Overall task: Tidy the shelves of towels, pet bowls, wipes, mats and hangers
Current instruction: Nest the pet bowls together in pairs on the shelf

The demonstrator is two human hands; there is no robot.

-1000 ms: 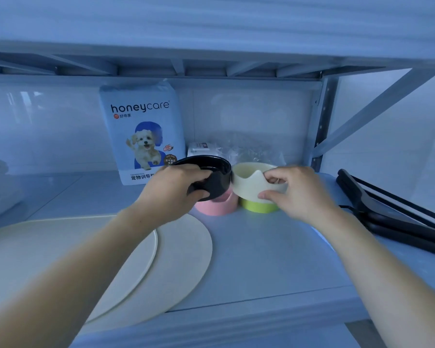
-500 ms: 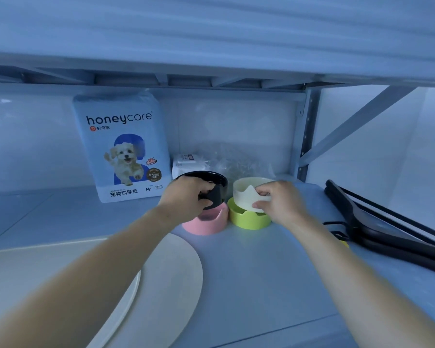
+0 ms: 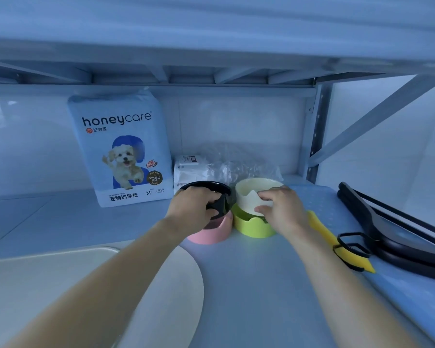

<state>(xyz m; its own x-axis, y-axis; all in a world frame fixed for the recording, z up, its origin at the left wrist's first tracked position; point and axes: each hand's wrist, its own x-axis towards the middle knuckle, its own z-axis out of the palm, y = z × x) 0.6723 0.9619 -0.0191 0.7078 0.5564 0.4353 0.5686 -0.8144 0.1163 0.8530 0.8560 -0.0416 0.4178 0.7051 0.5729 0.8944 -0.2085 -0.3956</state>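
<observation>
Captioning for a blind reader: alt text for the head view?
Left hand grips a black bowl in a pink bowl; right hand holds a cream bowl in a green bowl, on a shelf. A honeycare pack stands behind them.

**Change over one second.** The view drew back and swung right. The folded towels at the left edge left the picture, and a yellow strip (image 3: 322, 229), a black ring (image 3: 352, 244) and more of the dotted blue mat (image 3: 332, 204) came into sight. Both arms appeared more outstretched. The left hand (image 3: 194, 207) kept its grip on the black bowl (image 3: 211, 187), the right hand (image 3: 281, 209) on the cream bowl (image 3: 251, 194). More of the pink bowl (image 3: 216, 232) and green bowl (image 3: 254, 228) showed beneath them. Whether the bowls themselves slid along the shelf could not be told.
</observation>
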